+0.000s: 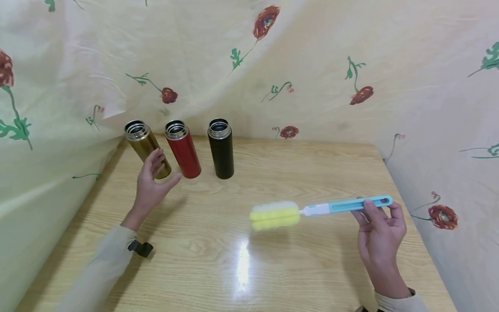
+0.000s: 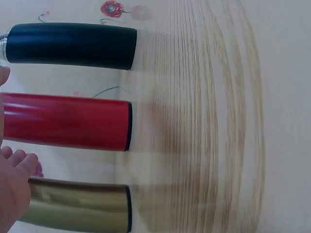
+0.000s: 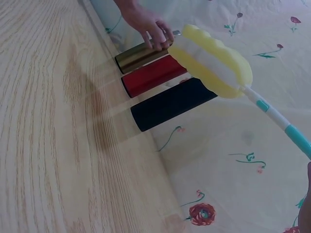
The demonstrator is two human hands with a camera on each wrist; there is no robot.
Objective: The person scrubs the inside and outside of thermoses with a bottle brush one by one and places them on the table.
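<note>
My right hand (image 1: 381,240) pinches the blue handle of a sponge bottle brush (image 1: 274,215) near its looped end. The brush lies level above the table, its yellow and white sponge head pointing left. My left hand (image 1: 151,186) reaches toward the flasks with fingers spread and thumb apart, holding nothing. It overlaps the gold flask (image 1: 142,146) in the head view, its thumb extending toward the red flask (image 1: 184,155). A black flask (image 1: 222,157) stands to the right of the red one. All three flasks are upright, with their lids off and metal necks showing.
The flasks stand in a row near the back left of the wooden table (image 1: 312,173). Behind and along both sides hangs a pale cloth (image 1: 312,39) with printed red flowers. A dark wrist camera (image 1: 141,248) sits at the left cuff.
</note>
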